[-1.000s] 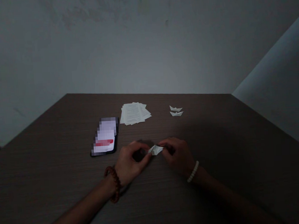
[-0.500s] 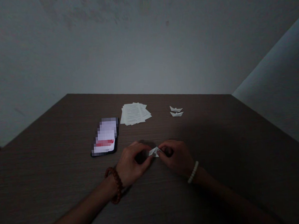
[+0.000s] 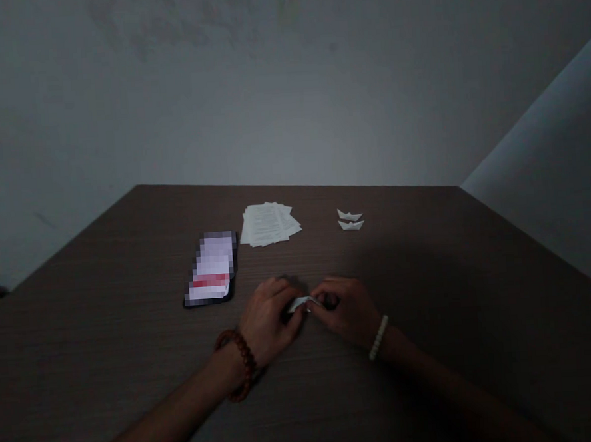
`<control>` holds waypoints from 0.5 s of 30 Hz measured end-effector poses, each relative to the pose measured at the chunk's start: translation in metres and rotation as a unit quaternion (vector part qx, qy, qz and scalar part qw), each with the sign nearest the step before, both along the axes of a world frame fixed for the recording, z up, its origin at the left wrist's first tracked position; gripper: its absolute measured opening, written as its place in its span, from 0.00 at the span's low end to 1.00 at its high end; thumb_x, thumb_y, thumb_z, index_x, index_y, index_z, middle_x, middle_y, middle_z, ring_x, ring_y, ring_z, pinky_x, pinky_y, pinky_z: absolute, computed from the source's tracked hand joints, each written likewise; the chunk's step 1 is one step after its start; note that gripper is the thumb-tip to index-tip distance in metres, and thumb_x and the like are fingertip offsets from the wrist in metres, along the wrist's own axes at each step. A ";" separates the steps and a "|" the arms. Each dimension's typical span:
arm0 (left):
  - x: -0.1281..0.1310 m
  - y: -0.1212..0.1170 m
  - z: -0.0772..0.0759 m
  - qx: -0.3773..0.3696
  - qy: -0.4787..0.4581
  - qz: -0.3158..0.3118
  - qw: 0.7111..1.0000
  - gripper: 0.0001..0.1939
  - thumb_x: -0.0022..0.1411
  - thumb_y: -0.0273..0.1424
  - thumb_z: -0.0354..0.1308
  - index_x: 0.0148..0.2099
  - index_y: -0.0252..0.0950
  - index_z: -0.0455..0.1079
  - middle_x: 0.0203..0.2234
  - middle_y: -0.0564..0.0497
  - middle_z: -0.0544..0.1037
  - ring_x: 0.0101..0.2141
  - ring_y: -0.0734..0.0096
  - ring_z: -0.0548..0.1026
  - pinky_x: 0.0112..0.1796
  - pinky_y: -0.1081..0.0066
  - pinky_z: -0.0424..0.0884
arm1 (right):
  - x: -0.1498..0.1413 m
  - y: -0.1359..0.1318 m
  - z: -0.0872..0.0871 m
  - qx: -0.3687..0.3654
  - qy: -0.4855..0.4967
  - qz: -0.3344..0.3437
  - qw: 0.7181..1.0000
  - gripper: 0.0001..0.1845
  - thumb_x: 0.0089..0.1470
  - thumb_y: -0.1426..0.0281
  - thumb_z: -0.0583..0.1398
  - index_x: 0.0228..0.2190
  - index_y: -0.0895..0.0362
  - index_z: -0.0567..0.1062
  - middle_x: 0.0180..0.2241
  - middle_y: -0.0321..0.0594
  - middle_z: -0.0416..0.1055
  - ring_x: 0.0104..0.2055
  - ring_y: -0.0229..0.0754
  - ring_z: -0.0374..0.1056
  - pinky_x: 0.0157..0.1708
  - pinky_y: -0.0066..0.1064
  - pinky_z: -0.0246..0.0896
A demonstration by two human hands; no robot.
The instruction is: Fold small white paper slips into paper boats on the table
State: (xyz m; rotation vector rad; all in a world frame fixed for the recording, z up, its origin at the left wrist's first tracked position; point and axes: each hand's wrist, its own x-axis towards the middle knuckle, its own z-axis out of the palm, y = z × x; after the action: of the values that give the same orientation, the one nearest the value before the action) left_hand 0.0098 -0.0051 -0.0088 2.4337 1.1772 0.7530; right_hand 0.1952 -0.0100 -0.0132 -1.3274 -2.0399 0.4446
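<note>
A small folded piece of white paper (image 3: 299, 303) is held between both hands, low over the table. My left hand (image 3: 268, 316) pinches its left end between thumb and fingers, and a brown bead bracelet circles that wrist. At the other end, my right hand (image 3: 347, 308) grips the paper with thumb and forefinger; a pale bead bracelet is on this wrist. Fingers cover much of the paper, so its full shape is hidden. Two white paper boats (image 3: 350, 220) stand beyond the right hand, one behind the other.
A loose stack of printed paper sheets (image 3: 268, 224) lies toward the back of the brown wooden table (image 3: 103, 273). Left of it is a phone (image 3: 211, 266) with a lit, blurred screen. A grey wall (image 3: 288, 101) rises behind the table's far edge.
My left hand has shifted slightly right and closed in over the paper. The paper looks flatter and narrower, and less of its raised fold shows. My right hand has barely moved.
</note>
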 end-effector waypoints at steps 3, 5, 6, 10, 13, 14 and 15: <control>0.001 0.001 0.001 -0.005 -0.003 0.006 1.000 0.06 0.59 0.28 0.53 0.35 0.35 0.71 0.30 0.48 0.72 0.36 0.62 0.68 0.39 0.61 0.65 | 0.000 0.000 -0.001 0.002 0.006 0.009 1.000 0.03 0.48 0.70 0.64 0.25 0.55 0.76 0.23 0.33 0.69 0.24 0.34 0.63 0.25 0.26 0.53; 0.000 0.001 0.003 -0.011 -0.012 0.009 1.000 0.06 0.58 0.27 0.54 0.34 0.35 0.72 0.29 0.48 0.73 0.35 0.62 0.68 0.38 0.62 0.65 | 0.000 0.001 -0.001 -0.002 0.008 0.015 1.000 0.02 0.49 0.70 0.64 0.26 0.55 0.76 0.24 0.34 0.69 0.25 0.34 0.63 0.25 0.26 0.54; 0.000 0.002 0.003 -0.014 -0.018 0.011 1.000 0.06 0.57 0.27 0.54 0.34 0.35 0.72 0.29 0.48 0.73 0.35 0.62 0.68 0.38 0.63 0.65 | 0.000 0.001 -0.002 -0.003 0.009 0.017 1.000 0.02 0.49 0.70 0.64 0.27 0.55 0.76 0.25 0.34 0.70 0.25 0.34 0.64 0.25 0.25 0.55; 0.000 0.002 0.006 -0.022 -0.028 0.019 0.999 0.07 0.59 0.28 0.53 0.33 0.36 0.73 0.29 0.48 0.73 0.35 0.63 0.68 0.38 0.64 0.66 | 0.001 0.002 -0.002 0.002 0.015 0.017 1.000 0.02 0.49 0.72 0.63 0.29 0.55 0.77 0.26 0.34 0.70 0.27 0.35 0.65 0.27 0.25 0.56; 0.000 0.001 0.007 -0.022 -0.018 0.018 0.999 0.08 0.60 0.31 0.53 0.33 0.36 0.73 0.30 0.48 0.73 0.35 0.63 0.69 0.38 0.63 0.66 | 0.001 0.002 -0.001 0.006 0.011 0.014 1.000 0.01 0.49 0.73 0.63 0.28 0.55 0.77 0.24 0.34 0.69 0.26 0.34 0.64 0.26 0.25 0.55; 0.000 0.001 0.007 -0.019 -0.016 0.015 1.000 0.08 0.60 0.32 0.53 0.34 0.36 0.72 0.30 0.48 0.73 0.35 0.62 0.69 0.38 0.63 0.66 | 0.001 0.002 -0.001 0.009 0.009 0.011 1.000 0.01 0.49 0.73 0.63 0.28 0.55 0.77 0.24 0.34 0.69 0.25 0.34 0.64 0.26 0.25 0.55; 0.000 0.000 0.007 -0.015 -0.014 0.011 1.000 0.07 0.60 0.31 0.54 0.35 0.36 0.72 0.31 0.48 0.73 0.35 0.62 0.69 0.38 0.63 0.66 | 0.001 0.002 0.000 0.012 0.008 0.010 1.000 0.01 0.49 0.73 0.63 0.27 0.55 0.77 0.24 0.33 0.69 0.25 0.34 0.64 0.26 0.25 0.55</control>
State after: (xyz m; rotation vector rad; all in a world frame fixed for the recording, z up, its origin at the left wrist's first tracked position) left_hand 0.0101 -0.0050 -0.0018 2.3828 1.1972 0.7675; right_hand 0.1964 -0.0080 -0.0135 -1.2854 -2.0399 0.4364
